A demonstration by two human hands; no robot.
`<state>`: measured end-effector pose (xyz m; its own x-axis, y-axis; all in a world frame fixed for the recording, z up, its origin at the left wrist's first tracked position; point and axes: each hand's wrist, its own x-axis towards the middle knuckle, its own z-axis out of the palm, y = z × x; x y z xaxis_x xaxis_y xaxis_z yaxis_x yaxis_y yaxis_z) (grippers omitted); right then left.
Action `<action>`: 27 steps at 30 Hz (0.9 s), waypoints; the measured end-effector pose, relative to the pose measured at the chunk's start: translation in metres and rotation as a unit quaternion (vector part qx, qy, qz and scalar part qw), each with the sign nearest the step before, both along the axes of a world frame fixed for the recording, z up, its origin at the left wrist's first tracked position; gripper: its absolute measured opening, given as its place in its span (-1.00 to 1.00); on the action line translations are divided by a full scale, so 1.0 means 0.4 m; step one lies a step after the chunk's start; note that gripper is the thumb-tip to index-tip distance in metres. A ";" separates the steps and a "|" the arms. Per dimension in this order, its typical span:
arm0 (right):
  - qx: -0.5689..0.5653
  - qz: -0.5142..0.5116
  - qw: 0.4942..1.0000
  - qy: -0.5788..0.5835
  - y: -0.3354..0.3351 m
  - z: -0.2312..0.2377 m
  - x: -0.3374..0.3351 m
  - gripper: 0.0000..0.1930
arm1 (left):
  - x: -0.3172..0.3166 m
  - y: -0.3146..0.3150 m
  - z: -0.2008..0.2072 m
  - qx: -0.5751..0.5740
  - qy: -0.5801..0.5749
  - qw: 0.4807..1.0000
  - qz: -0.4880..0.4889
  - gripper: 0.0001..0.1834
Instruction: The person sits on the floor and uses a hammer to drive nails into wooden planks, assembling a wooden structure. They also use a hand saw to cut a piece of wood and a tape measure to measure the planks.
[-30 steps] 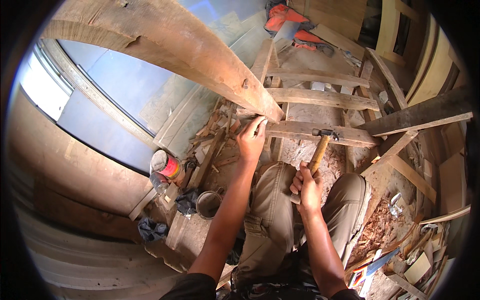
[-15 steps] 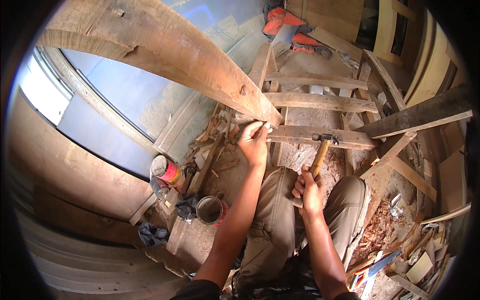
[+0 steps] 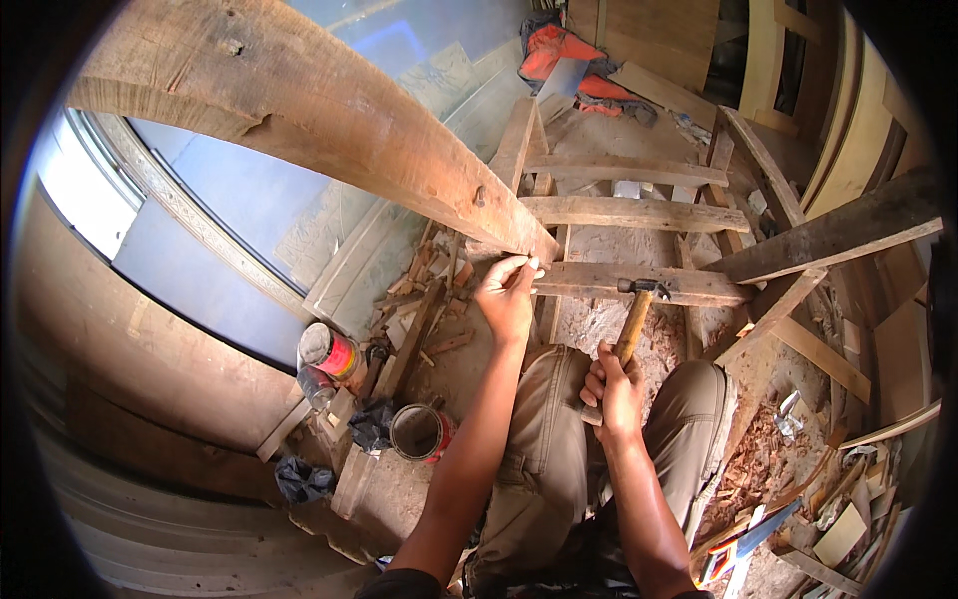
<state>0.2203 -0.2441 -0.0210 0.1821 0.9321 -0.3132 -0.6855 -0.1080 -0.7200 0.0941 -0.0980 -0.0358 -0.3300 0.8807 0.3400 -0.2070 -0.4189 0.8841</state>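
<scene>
1. The floor [image 3: 399,496] of the room was pale and dusty, and it carried many wood scraps [image 3: 848,529] at 4 o'clock from the person's left grip; reddish shavings [image 3: 760,457] lay in the same direction, nearer.
2. Seen also from the left grip, a blue-grey panel [image 3: 230,172] stood toward 10 o'clock, and an orange and dark cloth [image 3: 555,52] lay a little past 12.
3. The left grip [image 3: 507,301] had its thumb and forefinger brought nearly together, at the lower end of the thick beam [image 3: 349,132], which came down from 10 o'clock. Whether a small object was between these fingertips, I could not tell.
4. The right grip [image 3: 619,391], at 4 o'clock from the left one, was closed firmly around the wooden handle of the hammer [image 3: 633,331]. The hammer pointed to about 1 o'clock, with its dark head over the nearest crosspiece.
5. I counted one hammer, one thick beam, and three crosspieces [image 3: 636,213] between 1 and 3 o'clock.
6. There were two cans: one with a pink-red label [image 3: 341,357] between 8 and 9 o'clock, and one red can [image 3: 443,437] at 7.
7. Two pieces of black plastic [image 3: 304,479] lay between 7 and 8 o'clock.
</scene>
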 end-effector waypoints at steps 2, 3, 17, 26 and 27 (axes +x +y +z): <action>-0.001 0.000 1.000 -0.002 0.000 0.002 0.004 -0.82 | 0.009 -0.004 0.007 -0.020 0.008 1.000 -0.010 -0.82; -0.001 0.002 1.000 -0.003 -0.002 0.006 0.005 -0.82 | 0.008 -0.002 0.005 -0.014 0.005 1.000 -0.008 -0.82; -0.004 -0.001 1.000 0.016 0.003 -0.004 0.014 -0.81 | 0.020 0.022 -0.006 0.020 -0.047 0.998 0.031 -0.69; 0.004 -0.001 1.000 0.022 0.001 -0.004 0.016 -0.82 | -0.016 0.040 -0.020 0.072 0.018 0.997 -0.007 -0.61; 0.000 -0.003 1.000 0.021 0.001 -0.001 0.016 -0.83 | -0.016 0.040 -0.016 0.074 0.017 0.997 -0.017 -0.62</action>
